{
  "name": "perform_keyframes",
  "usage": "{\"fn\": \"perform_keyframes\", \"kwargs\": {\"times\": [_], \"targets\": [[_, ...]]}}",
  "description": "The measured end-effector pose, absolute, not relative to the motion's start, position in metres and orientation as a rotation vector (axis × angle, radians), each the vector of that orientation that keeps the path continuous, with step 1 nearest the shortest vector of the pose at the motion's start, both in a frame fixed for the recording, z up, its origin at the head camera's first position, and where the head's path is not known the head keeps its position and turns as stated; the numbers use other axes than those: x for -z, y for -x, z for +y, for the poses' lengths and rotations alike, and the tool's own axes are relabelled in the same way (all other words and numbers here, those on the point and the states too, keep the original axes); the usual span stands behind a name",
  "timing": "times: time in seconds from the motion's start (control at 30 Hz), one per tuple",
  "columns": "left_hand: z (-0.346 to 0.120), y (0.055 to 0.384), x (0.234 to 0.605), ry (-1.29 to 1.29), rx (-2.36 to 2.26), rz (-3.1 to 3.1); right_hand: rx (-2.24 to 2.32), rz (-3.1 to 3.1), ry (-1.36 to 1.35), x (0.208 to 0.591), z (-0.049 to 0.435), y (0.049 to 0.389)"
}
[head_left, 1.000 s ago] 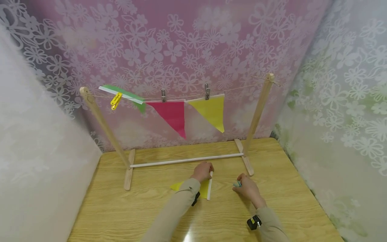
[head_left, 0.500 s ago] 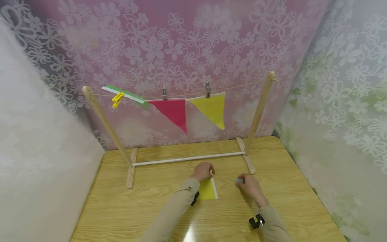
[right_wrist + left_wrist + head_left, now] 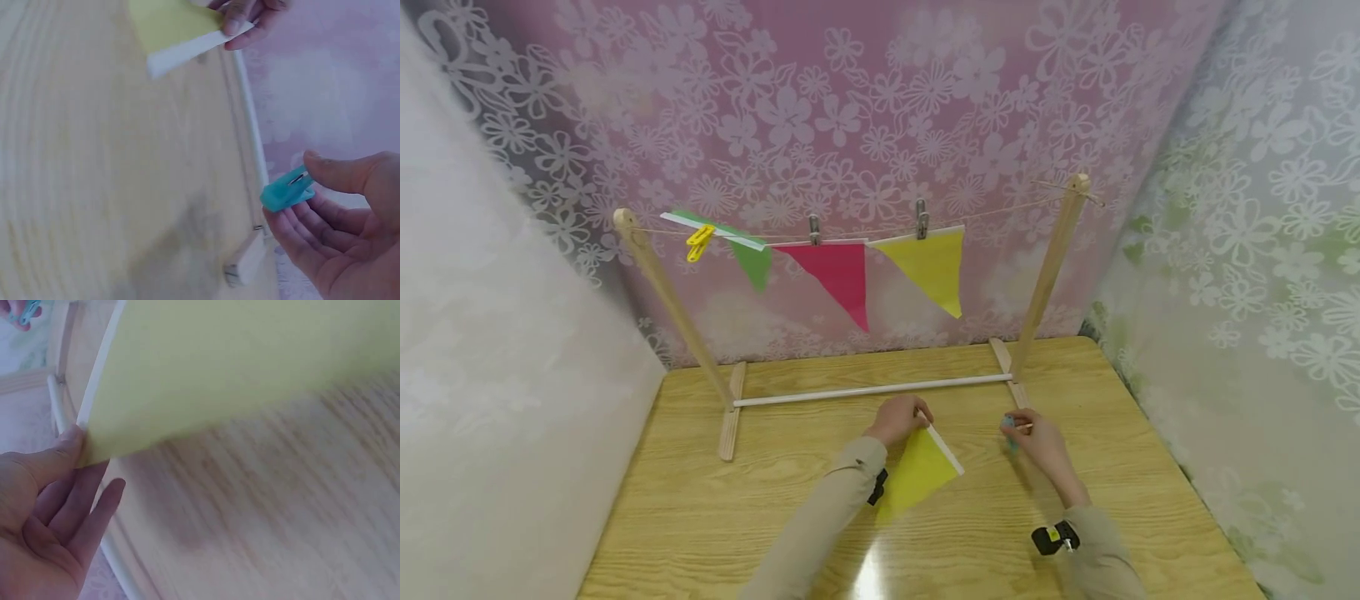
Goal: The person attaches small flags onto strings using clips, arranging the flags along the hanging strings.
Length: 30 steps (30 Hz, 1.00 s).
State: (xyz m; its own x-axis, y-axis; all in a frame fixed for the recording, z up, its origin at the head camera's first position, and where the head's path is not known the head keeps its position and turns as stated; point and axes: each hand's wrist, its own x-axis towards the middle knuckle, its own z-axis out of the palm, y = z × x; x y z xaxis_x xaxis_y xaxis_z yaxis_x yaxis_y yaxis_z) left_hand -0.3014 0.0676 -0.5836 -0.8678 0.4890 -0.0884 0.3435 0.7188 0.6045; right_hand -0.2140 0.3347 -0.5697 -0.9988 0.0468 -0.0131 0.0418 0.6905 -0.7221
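My left hand (image 3: 901,419) pinches a corner of a yellow triangular pennant (image 3: 921,473) at its white-edged side. In the left wrist view the thumb presses on that corner and the yellow sheet (image 3: 237,356) stretches off to the upper right. To the right, my right hand (image 3: 1037,440) holds a turquoise clothespin (image 3: 289,190) between thumb and fingers. On the string above hang a red pennant (image 3: 838,275) and another yellow pennant (image 3: 936,262), each under a grey clothespin. A green pennant (image 3: 751,260) with a white edge hangs tilted at the left, held by a yellow clothespin (image 3: 700,242).
Two wooden posts (image 3: 1051,275) on flat feet carry the string, joined low down by a white rod (image 3: 872,390). The stand is on a wood-grain table (image 3: 700,517). Behind it is a pink floral curtain (image 3: 880,100), with pale walls (image 3: 1240,333) on both sides.
The yellow pennant has swung round below my left hand, its white edge now slanting down to the right. My right hand has moved slightly right and up with the clothespin.
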Motion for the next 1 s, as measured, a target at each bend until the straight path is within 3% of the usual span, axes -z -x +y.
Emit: {"fn": "perform_keyframes", "kwargs": {"times": [1.0], "targets": [[0.092,0.307,0.514,-0.53,-1.716,2.46,-1.615,-2.528,-0.087,0.451,0.358,0.245]]}}
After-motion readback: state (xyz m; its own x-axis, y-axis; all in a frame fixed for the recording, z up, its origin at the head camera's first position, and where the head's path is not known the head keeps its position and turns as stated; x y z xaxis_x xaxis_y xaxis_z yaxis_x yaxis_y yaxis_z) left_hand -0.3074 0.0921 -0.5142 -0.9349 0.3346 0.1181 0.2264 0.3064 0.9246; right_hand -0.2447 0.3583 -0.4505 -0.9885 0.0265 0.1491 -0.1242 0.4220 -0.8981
